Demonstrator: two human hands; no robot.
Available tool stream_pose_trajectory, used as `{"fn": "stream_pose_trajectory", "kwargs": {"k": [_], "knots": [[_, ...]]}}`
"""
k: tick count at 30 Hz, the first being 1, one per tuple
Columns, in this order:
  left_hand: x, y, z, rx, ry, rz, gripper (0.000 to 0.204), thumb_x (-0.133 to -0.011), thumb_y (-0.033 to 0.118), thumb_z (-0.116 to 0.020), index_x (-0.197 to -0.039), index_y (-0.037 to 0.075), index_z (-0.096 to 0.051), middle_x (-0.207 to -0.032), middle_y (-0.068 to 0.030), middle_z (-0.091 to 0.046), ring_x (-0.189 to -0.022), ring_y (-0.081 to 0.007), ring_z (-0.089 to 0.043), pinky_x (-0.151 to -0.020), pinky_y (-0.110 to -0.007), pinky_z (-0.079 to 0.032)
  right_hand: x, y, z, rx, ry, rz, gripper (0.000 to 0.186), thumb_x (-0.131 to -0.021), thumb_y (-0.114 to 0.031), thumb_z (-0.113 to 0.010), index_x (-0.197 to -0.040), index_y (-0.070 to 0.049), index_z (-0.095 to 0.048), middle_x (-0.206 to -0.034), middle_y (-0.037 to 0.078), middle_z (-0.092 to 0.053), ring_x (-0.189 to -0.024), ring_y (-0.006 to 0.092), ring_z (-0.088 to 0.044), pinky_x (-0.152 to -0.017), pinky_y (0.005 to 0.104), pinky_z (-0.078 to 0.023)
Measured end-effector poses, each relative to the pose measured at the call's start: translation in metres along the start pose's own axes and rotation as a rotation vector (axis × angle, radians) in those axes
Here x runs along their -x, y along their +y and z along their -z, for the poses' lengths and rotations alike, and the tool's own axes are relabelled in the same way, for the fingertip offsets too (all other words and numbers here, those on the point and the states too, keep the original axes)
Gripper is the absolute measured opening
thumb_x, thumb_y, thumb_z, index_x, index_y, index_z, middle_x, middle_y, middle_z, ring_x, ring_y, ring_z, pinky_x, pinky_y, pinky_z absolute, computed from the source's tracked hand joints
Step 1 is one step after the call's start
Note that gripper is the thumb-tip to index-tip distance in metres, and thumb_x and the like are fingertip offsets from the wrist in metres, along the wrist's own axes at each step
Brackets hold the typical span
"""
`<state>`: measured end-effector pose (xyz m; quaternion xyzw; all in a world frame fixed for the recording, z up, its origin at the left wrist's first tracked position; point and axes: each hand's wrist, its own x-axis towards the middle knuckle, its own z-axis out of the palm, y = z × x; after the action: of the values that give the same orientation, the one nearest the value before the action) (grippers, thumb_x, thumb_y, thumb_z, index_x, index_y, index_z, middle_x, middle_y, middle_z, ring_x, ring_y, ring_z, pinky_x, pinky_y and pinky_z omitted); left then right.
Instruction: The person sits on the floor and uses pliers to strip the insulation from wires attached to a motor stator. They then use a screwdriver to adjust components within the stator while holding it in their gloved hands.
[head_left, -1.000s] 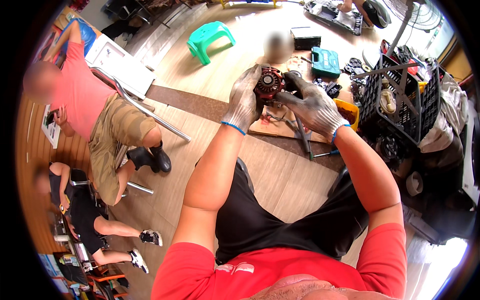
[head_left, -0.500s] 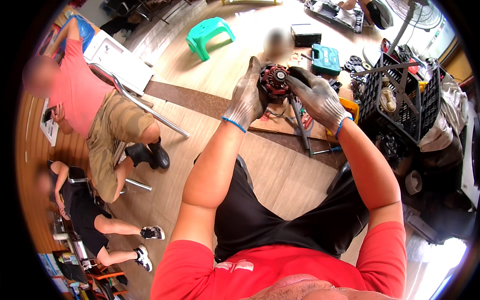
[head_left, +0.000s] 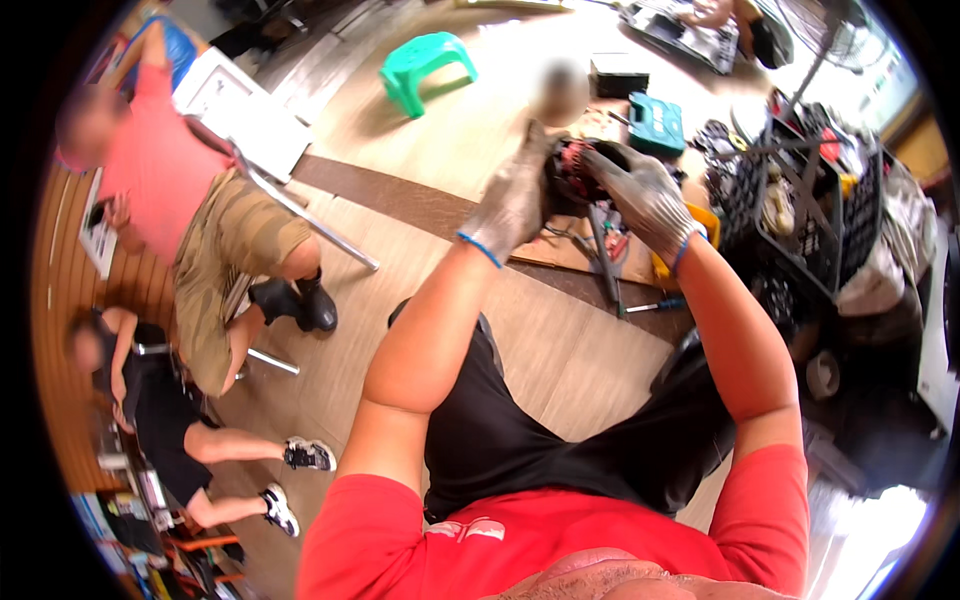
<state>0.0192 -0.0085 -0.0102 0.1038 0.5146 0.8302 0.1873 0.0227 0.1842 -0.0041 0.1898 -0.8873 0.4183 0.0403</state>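
Observation:
Both my hands wear grey-white work gloves with dark palms and blue cuffs. Between them, held up over the floor in front of me, is a round motor part point(head_left: 571, 166) with red windings and a dark body. My left hand point(head_left: 510, 195) grips its left side, fingers pointing up and away. My right hand point(head_left: 642, 198) closes over it from the right, its fingers across the top, hiding much of it. Motion blur smears the finer detail. Below the part, a dark long-handled tool point(head_left: 605, 258) lies on a cardboard sheet point(head_left: 635, 262).
A screwdriver point(head_left: 656, 304) lies near the cardboard. Beyond are a teal tool case point(head_left: 656, 122), a black box point(head_left: 619, 76) and a green stool point(head_left: 405, 72). Black crates point(head_left: 800, 235) full of parts stand right. Two people point(head_left: 165, 130) sit left; another person's hands work far right.
The motor part has tilted, so its round shaft end no longer faces me. My right fingers have moved across its top. The whole view has shifted slightly and blurred.

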Motion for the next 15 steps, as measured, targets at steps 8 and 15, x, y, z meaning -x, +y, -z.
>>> {"fn": "stream_pose_trajectory", "kwargs": {"k": [8,15], "knots": [[-0.008,-0.003,-0.007,-0.255,0.175,-0.424,0.036,-0.103,0.036,-0.043,-0.115,0.007,-0.062,-0.11,-0.0096,-0.065,-0.107,-0.0211,-0.06,-0.096,-0.035,-0.046,-0.006,0.008,0.003,-0.766,-0.16,-0.092,0.042,-0.104,-0.032,-0.053,-0.129,0.002,-0.06,-0.111,0.005,-0.069,-0.098,0.0118,-0.064,-0.083,0.0271,-0.051],[0.01,-0.007,0.001,-0.861,0.282,-0.191,0.054,-0.106,0.055,-0.025,-0.123,0.011,-0.051,-0.11,-0.019,-0.062,-0.097,-0.0344,-0.059,-0.091,-0.044,-0.045,0.0,0.026,-0.013,-0.41,-0.147,0.052,0.05,-0.105,-0.032,-0.045,-0.133,0.008,-0.054,-0.118,0.016,-0.065,-0.106,0.0202,-0.062,-0.094,0.031,-0.048]]}}
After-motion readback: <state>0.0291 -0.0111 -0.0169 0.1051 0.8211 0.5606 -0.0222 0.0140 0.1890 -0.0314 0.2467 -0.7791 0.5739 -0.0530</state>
